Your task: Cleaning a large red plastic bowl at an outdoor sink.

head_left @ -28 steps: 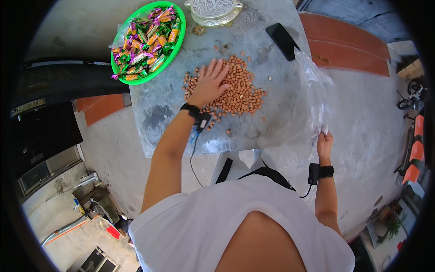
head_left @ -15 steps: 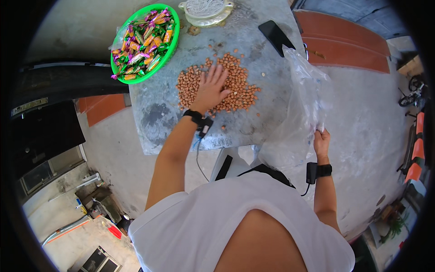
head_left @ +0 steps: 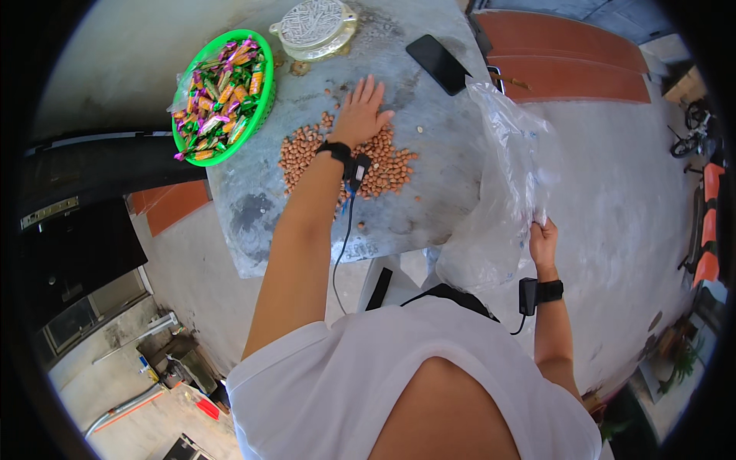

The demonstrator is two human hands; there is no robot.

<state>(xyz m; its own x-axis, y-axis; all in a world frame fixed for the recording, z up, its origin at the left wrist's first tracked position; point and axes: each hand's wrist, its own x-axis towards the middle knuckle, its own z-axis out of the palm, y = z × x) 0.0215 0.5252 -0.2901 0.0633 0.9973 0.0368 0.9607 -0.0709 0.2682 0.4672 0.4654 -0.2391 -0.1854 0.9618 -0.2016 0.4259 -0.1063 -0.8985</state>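
A loose pile of brown peanuts [head_left: 391, 169] lies spread on the grey stone table [head_left: 445, 169]. Over the far side of the pile is my left hand [head_left: 362, 119], palm down with fingers stretched out, nothing gripped in it. Part of the pile is hidden under that hand and its wrist. At the table's right edge, my right hand [head_left: 543, 239] pinches the rim of a large clear plastic bag [head_left: 506, 184]. The bag hangs limp, partly on the table and partly over its edge, and looks flat.
A green basket [head_left: 270, 96] of wrapped candies [head_left: 222, 100] stands at the far left. Behind the peanuts is a round patterned container [head_left: 318, 29]. A black phone [head_left: 438, 64] lies near the table's far right. A cable runs from my left wrist.
My left hand has moved away from me across the peanuts, to the pile's far edge. My right hand keeps its hold on the bag. The whole view has shifted slightly.
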